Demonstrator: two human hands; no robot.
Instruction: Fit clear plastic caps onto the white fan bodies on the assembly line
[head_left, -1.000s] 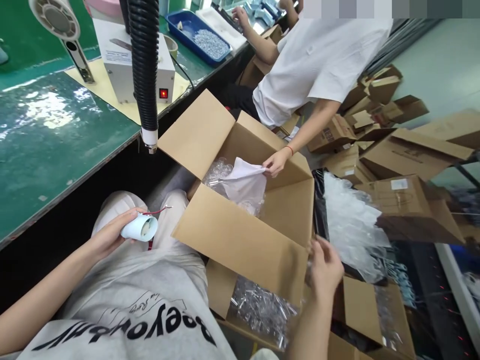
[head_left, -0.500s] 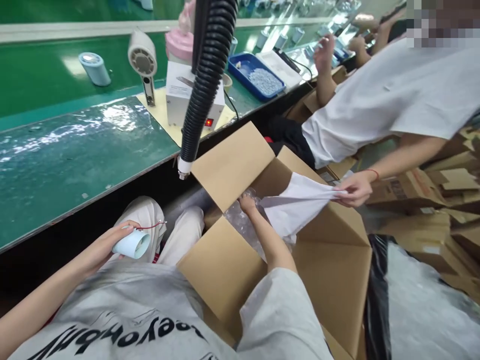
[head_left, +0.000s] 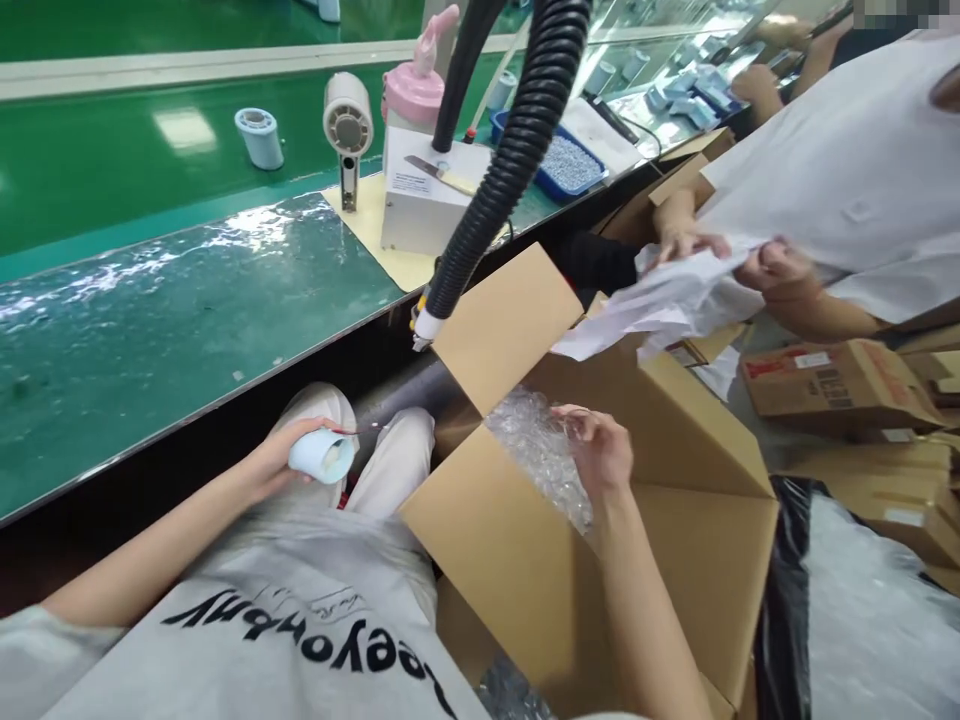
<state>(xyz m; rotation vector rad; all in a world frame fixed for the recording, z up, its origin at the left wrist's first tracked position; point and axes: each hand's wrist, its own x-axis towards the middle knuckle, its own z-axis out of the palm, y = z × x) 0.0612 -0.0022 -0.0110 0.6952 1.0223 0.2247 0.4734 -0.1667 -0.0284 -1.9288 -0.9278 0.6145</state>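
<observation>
My left hand (head_left: pixel 281 455) is closed around a light blue hair dryer housing (head_left: pixel 319 456), a short tube with its open end facing right. A thin red wire (head_left: pixel 346 432) sticks out beside it, over my lap. Inside an open cardboard box (head_left: pixel 675 560), my right hand (head_left: pixel 602 450) is raised above a heap of clear plastic pieces (head_left: pixel 536 440). Its fingers are bent and apart, with nothing plainly visible in them. Across the box, a co-worker's two hands (head_left: pixel 776 265) hold a crumpled white sheet (head_left: pixel 675 295).
A black corrugated hose (head_left: pixel 517 140) hangs over the bench edge. On the bench stand a hair dryer (head_left: pixel 349 125), a white device (head_left: pixel 424 200) and a blue tray (head_left: pixel 570 165) of small pellets. Another light blue housing (head_left: pixel 260 140) stands on the green belt. Cardboard boxes (head_left: pixel 832 385) lie at right.
My right hand has pulled back from the clear pieces and risen to the right. The co-worker has drawn the white sheet up out of the box. My left hand keeps the housing.
</observation>
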